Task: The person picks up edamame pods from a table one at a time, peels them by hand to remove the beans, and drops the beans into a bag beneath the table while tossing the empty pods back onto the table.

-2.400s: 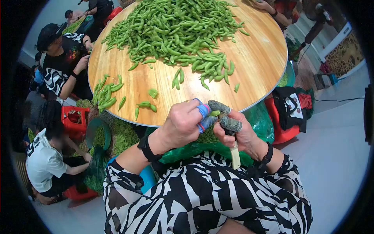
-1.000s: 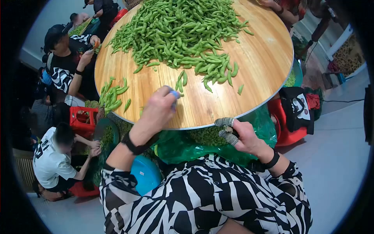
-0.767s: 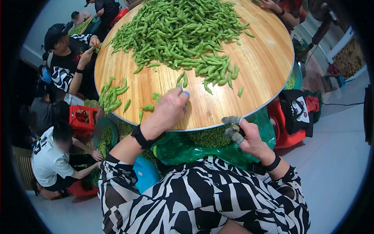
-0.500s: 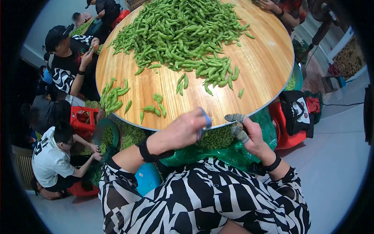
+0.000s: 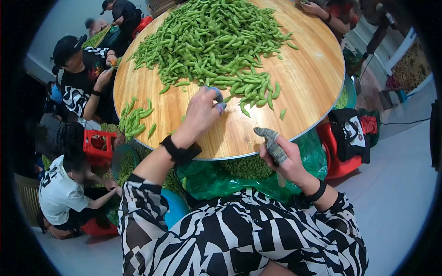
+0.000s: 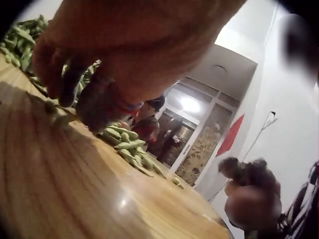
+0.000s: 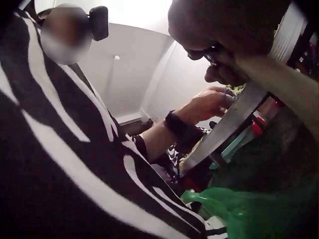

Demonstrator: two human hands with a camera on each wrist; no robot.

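Hovering low over the smooth, grained wooden counter (image 5: 313, 69), the left hand (image 5: 200, 114) is curling its cloth-wrapped fingers (image 5: 216, 94) beside the heap of plump, curved green pods (image 5: 207, 46); I cannot tell whether they are pinching one. The right hand (image 5: 290, 162), wearing ribbed grey knit coverings (image 5: 276, 151), is gripping a slim, pale handle (image 7: 284, 82). Crinkly green plastic (image 5: 308, 154) is spreading beneath its fingers.
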